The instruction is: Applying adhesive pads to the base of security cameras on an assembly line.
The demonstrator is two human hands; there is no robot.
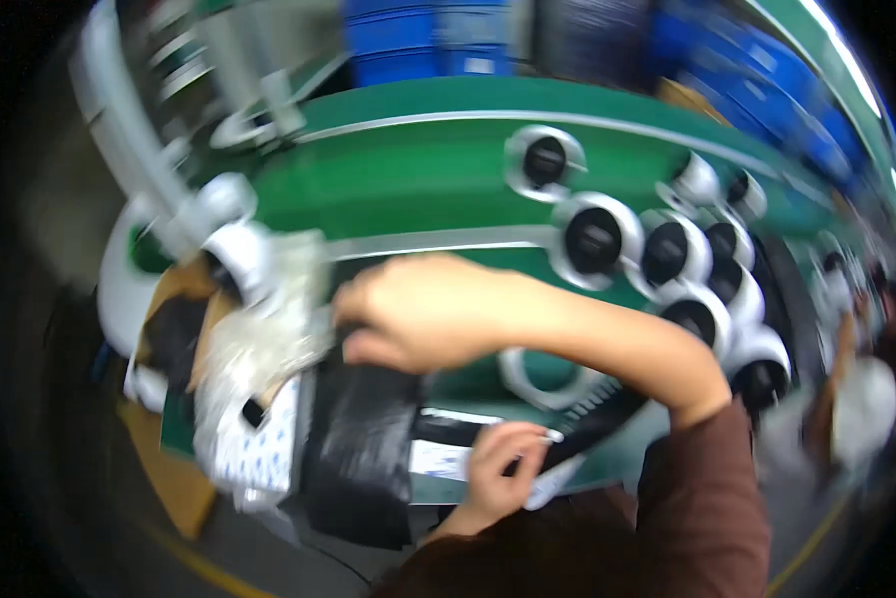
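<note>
My right hand (423, 309) reaches across to the left, above the top of a black plastic sheet or bag (363, 448). Motion smears its fingers, so I cannot tell whether they hold anything. Low in the middle, my left hand (503, 466) is closed in a pinch at a small white piece (552, 437), too blurred to name. Beside that hand lie a white label-like sheet (440, 459) and a black strip (597, 424) with pale marks. A white ring (513, 377) rests on the green table under my right forearm.
Several white round units with black faces (594, 239) stand at the right. Crumpled clear plastic (253, 364) and another white unit (243, 257) are at the left, near a white stand arm (134, 130). Blue crates (393, 40) stand behind the green conveyor (418, 164). Another person (862, 409) is at the far right.
</note>
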